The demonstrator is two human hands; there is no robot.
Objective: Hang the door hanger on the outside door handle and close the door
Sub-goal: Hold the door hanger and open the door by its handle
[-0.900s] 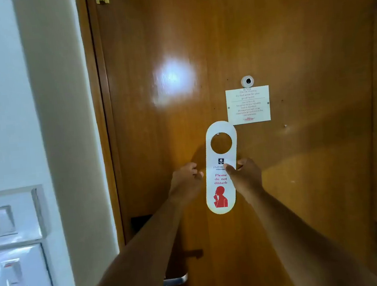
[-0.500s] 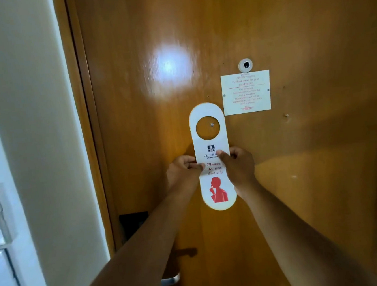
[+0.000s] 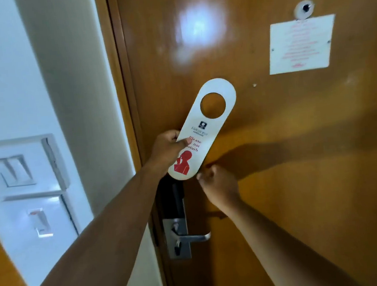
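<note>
The left hand (image 3: 168, 148) pinches the door hanger (image 3: 201, 130) by its left edge and holds it tilted before the closed wooden door (image 3: 278, 180). The right hand (image 3: 219, 186), loosely curled and holding nothing, is just under the hanger, above the door handle (image 3: 195, 236).

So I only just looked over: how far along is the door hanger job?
Early. Done: the door hanger is picked up, held tilted in the left hand. In hand: the right hand is off it, just below its bottom edge and above the inside door handle. Left: open the door, hang it on the outside handle, close up.
</note>
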